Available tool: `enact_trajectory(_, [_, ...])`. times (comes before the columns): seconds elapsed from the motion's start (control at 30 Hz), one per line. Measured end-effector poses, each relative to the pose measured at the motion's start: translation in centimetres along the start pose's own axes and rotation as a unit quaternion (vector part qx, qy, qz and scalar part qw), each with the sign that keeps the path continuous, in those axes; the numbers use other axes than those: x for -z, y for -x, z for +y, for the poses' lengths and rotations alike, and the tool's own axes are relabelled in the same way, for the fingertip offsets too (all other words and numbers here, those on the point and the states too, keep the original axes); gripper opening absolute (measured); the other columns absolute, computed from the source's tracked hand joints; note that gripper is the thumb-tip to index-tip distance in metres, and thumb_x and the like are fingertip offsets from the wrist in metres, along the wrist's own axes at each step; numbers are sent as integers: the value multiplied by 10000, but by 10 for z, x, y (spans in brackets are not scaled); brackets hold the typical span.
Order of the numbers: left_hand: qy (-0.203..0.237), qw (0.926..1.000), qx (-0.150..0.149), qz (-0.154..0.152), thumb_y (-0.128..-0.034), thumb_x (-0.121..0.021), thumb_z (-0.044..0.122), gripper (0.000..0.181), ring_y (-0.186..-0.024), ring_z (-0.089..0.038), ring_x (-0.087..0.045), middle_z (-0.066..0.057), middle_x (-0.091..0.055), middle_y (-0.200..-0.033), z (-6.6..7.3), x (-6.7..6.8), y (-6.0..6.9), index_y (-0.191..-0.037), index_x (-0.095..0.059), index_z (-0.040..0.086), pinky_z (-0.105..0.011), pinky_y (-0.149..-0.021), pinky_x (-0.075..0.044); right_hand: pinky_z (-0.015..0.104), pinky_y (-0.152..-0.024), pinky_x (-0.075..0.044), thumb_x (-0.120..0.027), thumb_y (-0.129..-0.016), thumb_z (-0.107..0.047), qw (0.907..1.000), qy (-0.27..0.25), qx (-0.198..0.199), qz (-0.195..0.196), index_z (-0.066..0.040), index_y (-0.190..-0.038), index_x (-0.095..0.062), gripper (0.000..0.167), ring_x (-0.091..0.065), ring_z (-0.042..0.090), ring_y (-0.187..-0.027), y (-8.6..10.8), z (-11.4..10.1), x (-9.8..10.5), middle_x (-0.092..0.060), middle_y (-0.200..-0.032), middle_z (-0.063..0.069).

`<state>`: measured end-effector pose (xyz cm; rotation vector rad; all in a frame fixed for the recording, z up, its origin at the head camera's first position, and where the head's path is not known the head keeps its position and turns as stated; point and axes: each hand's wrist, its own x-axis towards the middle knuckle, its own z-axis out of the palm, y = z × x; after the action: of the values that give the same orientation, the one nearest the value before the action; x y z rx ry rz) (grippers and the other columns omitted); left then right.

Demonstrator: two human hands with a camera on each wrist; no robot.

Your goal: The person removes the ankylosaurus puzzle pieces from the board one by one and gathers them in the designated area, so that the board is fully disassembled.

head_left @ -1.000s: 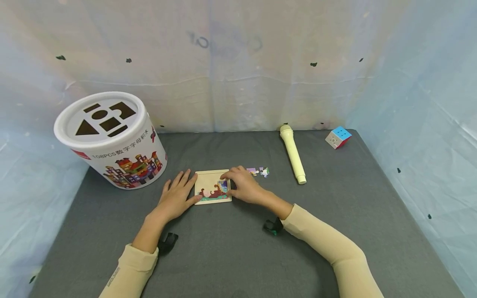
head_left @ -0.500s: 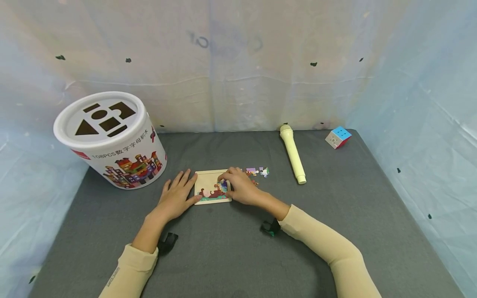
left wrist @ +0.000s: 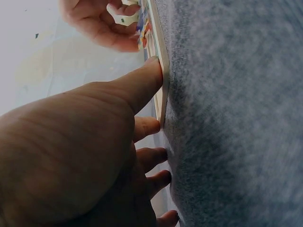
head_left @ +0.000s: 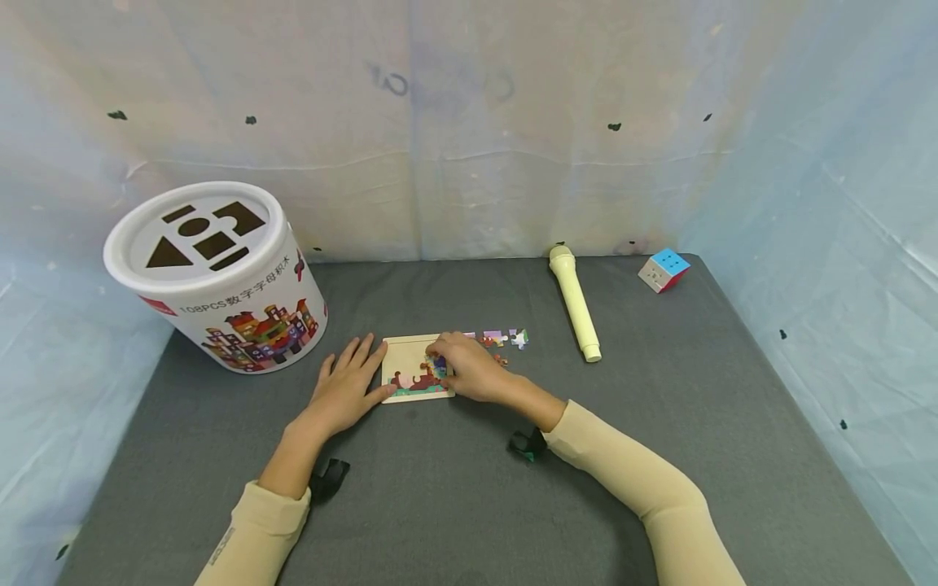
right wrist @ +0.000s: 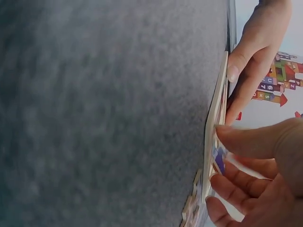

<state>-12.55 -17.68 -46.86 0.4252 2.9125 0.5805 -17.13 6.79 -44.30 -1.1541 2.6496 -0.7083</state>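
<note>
A small wooden jigsaw tray (head_left: 403, 352) lies on the grey cloth, with brown, green and blue pieces along its lower and right parts. My left hand (head_left: 346, 384) is spread flat at its left side, the thumb (left wrist: 149, 71) and index finger touching its edge. Over the tray's right side, my right hand (head_left: 471, 368) pinches a blue-purple puzzle piece (right wrist: 219, 161), which looks tilted in the right wrist view. The right fingers hide part of the tray. Several loose puzzle pieces (head_left: 519, 338) lie just past the right hand, some partly covered by it.
A large white block bucket (head_left: 242, 313) with shaped holes in its lid stands at the back left. Toward the back right lie a pale yellow toy microphone (head_left: 576, 305) and a puzzle cube (head_left: 664, 271). Cloth walls (head_left: 469, 163) border the table's back and sides.
My right hand has shifted slightly left over the tray, uncovering more of the loose pieces behind it. The left hand stays in place on the tray.
</note>
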Motion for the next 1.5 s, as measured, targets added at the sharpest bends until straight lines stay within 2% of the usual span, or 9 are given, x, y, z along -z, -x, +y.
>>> enact_trajectory(0.13, [30,10000,-9,12,-981,-615,438,772,-1486,-443,-132,-223,-181,-1627,0,0,0,-1576,-293,66,-709,-1111,-95,322,-778,-442,-763,-859,1,9990,231,385,-4,-34,-1346,-582,520,-510,206,-926,0,2,1,-596,-1131,101])
enact_trajectory(0.23, [41,10000,2,-10,-981,-612,448,778,-1489,-438,-124,-219,-172,-1631,-1,-2,0,-1579,-286,72,-707,-1113,-89,289,-735,-412,-752,-870,4,9979,344,544,-53,-46,-1304,-625,455,-472,194,-878,-1,2,2,-579,-1095,92])
enact_trajectory(0.43, [42,10000,37,-59,-985,-597,466,782,-1494,-431,-112,-212,-160,-1636,-2,-2,0,-1583,-277,78,-702,-1117,-78,275,-727,-432,-754,-874,-2,9988,205,404,-185,-41,-1259,-640,403,-469,205,-926,-1,1,2,-562,-1108,82])
enact_trajectory(0.57, [58,10000,41,-45,-982,-603,461,781,-1492,-434,-117,-213,-164,-1635,-1,-2,0,-1582,-282,77,-702,-1118,-79,283,-731,-443,-737,-884,6,9992,71,401,27,-42,-1236,-651,365,-486,205,-940,1,3,1,-573,-1096,73])
enact_trajectory(0.67, [63,10000,46,-28,-980,-606,462,782,-1491,-434,-122,-213,-170,-1633,-1,-1,0,-1580,-286,76,-701,-1118,-83,290,-725,-436,-656,-903,87,9984,16,506,254,-37,-1202,-665,324,-497,209,-920,2,5,0,-588,-1074,78])
enact_trajectory(0.87, [45,9999,74,-72,-983,-601,462,786,-1494,-430,-111,-213,-165,-1635,-1,-1,-1,-1585,-273,80,-700,-1120,-77,289,-704,-410,-521,-884,198,9972,27,607,437,-38,-1159,-669,391,-505,226,-893,2,8,-2,-591,-1049,85])
enact_trajectory(1.23, [60,9999,46,-69,-985,-592,475,789,-1498,-425,-98,-208,-155,-1638,-2,-1,-2,-1589,-263,88,-698,-1121,-69,321,-747,-451,-535,-878,200,9977,26,557,381,-42,-1138,-653,374,-536,238,-916,1,5,-2,-605,-1059,86])
enact_trajectory(1.5, [32,10000,44,-77,-984,-595,472,790,-1499,-422,-100,-203,-153,-1640,-3,-3,-2,-1590,-261,92,-697,-1121,-72,300,-743,-467,-562,-890,179,9982,28,498,317,-44,-1160,-652,361,-537,180,-876,1,6,-3,-604,-1062,78])
